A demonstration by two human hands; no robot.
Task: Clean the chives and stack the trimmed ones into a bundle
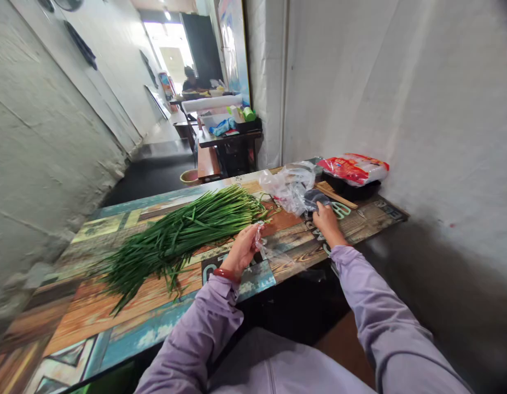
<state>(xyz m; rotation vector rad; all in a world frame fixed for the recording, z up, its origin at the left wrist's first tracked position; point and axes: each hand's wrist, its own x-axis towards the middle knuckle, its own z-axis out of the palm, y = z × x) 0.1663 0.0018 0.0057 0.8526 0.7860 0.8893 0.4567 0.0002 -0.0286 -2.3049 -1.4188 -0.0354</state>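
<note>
A large bunch of green chives [179, 235] lies across the table, with its pale cut ends toward the right. My left hand [242, 250], with a red bracelet at the wrist, is closed on a thin piece of clear plastic [273, 254] that hangs down beside the cut ends. Farther right, my right hand [326, 223] has its fingers on a dark grey, soft-looking item [318, 199], whose kind I cannot make out. A crumpled clear plastic bag [292, 183] sits just left of that item and touches it.
The patterned wooden table [89, 298] runs along the front. At its right end, a red and white package [354, 167] rests on a black container [351, 189], near a wooden stick [337, 196]. Behind stand another table [231, 137], a basket [190, 176] and a distant person [190, 82].
</note>
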